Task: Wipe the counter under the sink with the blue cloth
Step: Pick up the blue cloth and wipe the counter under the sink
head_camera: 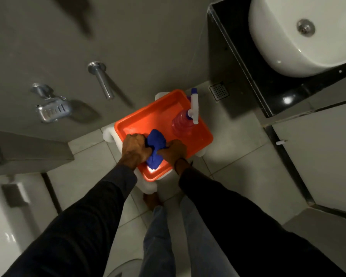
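Both hands are closed around the blue cloth [155, 148], which is bunched into a crumpled wad between them. The left hand [135, 149] grips its left side with fingers curled tight; the right hand [173, 150] clamps the right side. The cloth sits over the near part of an orange tray [148, 116] resting on a white stool [108, 134]. A spray bottle [185, 119] of pink liquid stands at the tray's far right. The black tabletop [284, 92] carrying the white sink [300, 37] lies far right, well apart from the cloth.
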Action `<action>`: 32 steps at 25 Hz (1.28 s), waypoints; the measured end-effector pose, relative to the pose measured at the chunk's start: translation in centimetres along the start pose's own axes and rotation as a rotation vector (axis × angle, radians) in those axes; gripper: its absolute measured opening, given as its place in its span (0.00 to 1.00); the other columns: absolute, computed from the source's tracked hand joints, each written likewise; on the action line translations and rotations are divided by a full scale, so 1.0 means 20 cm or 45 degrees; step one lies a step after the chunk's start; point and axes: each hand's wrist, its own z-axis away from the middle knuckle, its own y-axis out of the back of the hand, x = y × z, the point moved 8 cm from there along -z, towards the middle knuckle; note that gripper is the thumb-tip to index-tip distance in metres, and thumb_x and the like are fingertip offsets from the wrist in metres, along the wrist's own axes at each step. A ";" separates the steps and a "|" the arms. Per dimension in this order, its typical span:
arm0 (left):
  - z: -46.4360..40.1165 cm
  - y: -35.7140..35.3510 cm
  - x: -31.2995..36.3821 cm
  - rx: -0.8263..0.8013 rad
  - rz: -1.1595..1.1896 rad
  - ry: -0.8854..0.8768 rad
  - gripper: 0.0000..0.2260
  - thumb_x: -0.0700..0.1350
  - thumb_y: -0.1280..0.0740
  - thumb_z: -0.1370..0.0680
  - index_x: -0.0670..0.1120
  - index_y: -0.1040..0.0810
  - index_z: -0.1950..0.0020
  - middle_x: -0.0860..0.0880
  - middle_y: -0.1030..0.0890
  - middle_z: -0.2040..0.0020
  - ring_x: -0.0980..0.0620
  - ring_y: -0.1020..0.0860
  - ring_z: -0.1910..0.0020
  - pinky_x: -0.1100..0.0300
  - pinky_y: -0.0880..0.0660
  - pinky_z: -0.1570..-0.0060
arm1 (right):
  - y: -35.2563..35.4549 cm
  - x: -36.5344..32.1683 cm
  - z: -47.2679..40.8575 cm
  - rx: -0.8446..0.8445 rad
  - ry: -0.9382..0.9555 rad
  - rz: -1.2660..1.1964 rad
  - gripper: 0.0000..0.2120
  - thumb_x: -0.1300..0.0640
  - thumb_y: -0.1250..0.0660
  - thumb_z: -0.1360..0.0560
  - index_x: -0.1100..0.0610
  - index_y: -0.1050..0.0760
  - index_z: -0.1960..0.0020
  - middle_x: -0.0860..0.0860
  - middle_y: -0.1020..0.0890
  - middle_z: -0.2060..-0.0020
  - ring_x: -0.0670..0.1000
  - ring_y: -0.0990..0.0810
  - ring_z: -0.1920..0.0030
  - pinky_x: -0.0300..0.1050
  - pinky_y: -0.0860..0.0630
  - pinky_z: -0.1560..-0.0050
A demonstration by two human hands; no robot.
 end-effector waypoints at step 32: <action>0.26 0.09 2.02 0.054 1.099 0.001 0.08 0.36 0.23 0.31 0.44 0.17 0.54 0.43 0.15 0.55 0.43 0.16 0.54 0.51 0.18 0.48 | 2.09 0.88 0.15 0.175 -0.147 -0.964 0.10 0.61 0.22 0.31 0.61 0.20 0.54 0.55 0.18 0.61 0.50 0.20 0.63 0.39 0.21 0.64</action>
